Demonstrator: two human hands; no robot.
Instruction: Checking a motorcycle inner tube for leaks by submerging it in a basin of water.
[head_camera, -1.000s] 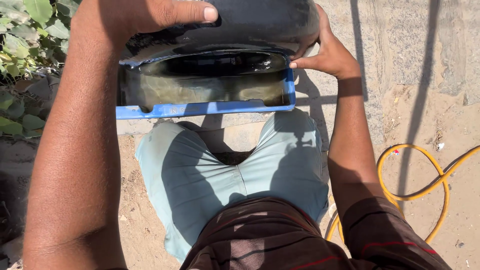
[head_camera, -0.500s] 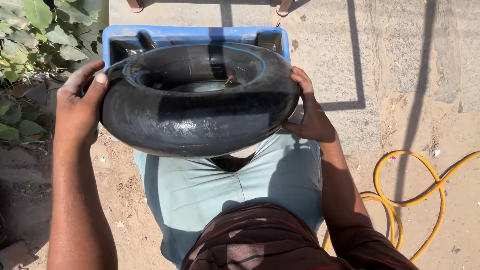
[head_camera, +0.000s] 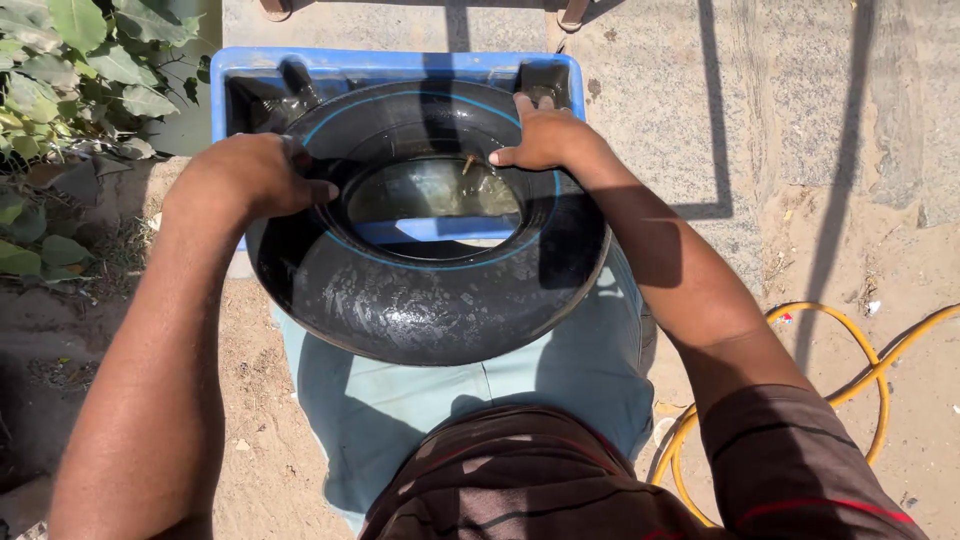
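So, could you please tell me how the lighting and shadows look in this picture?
Head view: hard sunlight, sharp focus; the wet inner tube glints, the right hand and arm shade its right side, long thin shadows cross the pavement.

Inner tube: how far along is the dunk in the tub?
Done: the inner tube is inflated and wet on its near side. In hand: left hand and right hand press its far half into the water of the blue tub. Left: the near half overhangs the tub edge, above the lap, not in water.
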